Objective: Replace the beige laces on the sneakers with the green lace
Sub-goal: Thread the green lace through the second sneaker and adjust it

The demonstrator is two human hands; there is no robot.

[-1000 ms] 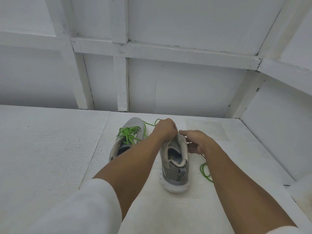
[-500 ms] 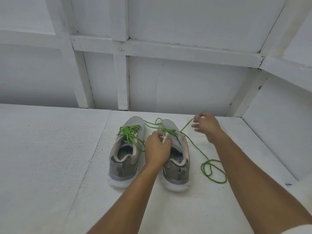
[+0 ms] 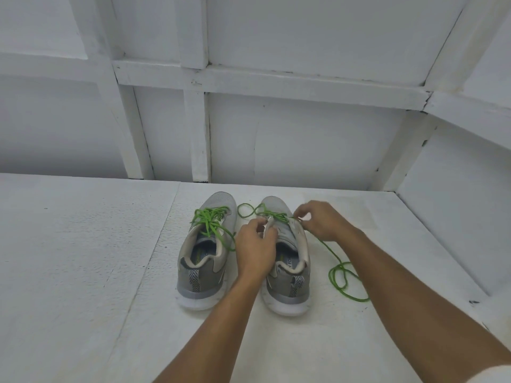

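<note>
Green lace (image 3: 272, 215) crosses the front eyelets of the right sneaker (image 3: 293, 288), directly between a person's two hands, on a white counter (image 3: 83, 258). The left hand (image 3: 255, 248) reaches over the shoe's opening with its fingers curled, pinching a pale flap at the throat; whether that is the tongue or the eyelet edge cannot be told. The right hand (image 3: 322, 221) sits at the shoe's outer edge, thumb and fingertips pressed together on the lace where it leaves the eyelet row. From that pinch the free end drops past the shoe's right side and lies in loose loops on the counter beside the right forearm. The lace's far end curls into a small loop by the toe, between the two shoes.

The left sneaker (image 3: 201, 275) stands just beside its mate, parallel, heel toward the person and untouched. The other lace (image 3: 211, 222), also green, criss-crosses its tongue, and one strand trails toward the left hand. Both shoes are grey with white soles and chevron-striped heel tabs.

On the right insole (image 3: 287, 265) the letters "Y FO" show, with the rest hidden under the collar. Print on the left insole is too blurred to read, and the maker cannot be made out.
</note>
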